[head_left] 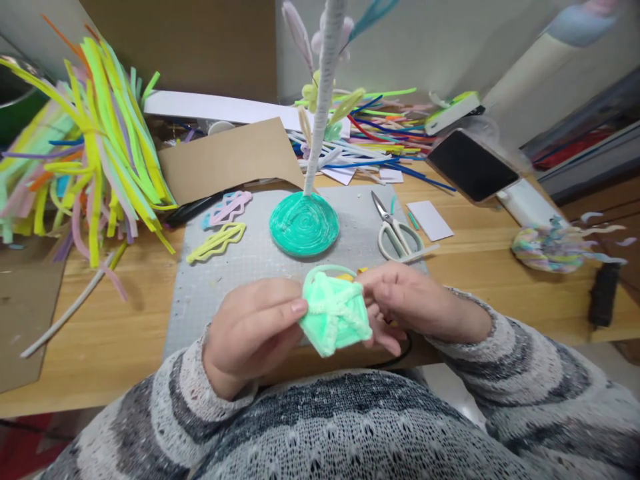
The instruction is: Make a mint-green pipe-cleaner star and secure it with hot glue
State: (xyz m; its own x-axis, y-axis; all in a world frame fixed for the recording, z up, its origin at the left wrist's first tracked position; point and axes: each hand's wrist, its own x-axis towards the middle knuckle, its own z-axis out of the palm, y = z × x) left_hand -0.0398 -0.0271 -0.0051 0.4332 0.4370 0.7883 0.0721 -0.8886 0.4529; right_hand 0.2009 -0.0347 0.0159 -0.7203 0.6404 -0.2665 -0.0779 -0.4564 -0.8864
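A mint-green pentagon of fuzzy pipe cleaner (340, 313), crossed by raised star-like strips, is held up in front of my body. My left hand (257, 327) pinches its left edge, thumb on the near face. At the upper right edge, my right hand (400, 300) has thumb and forefinger closed on the piece, while its lower fingers extend partly behind it. A loop of green pipe cleaner and a bit of yellow show over the top. Beyond the hands stands a turquoise coiled base (304, 225) with a white-wrapped stem (323, 93).
Scissors (397, 233) and a white card (430, 220) lie right of the base. Zigzag pipe-cleaner pieces (217, 241) rest on the grey mat (200, 300). A big pipe-cleaner bundle (95, 147) is at left, a phone (473, 165) and a glue gun (603, 297) at right.
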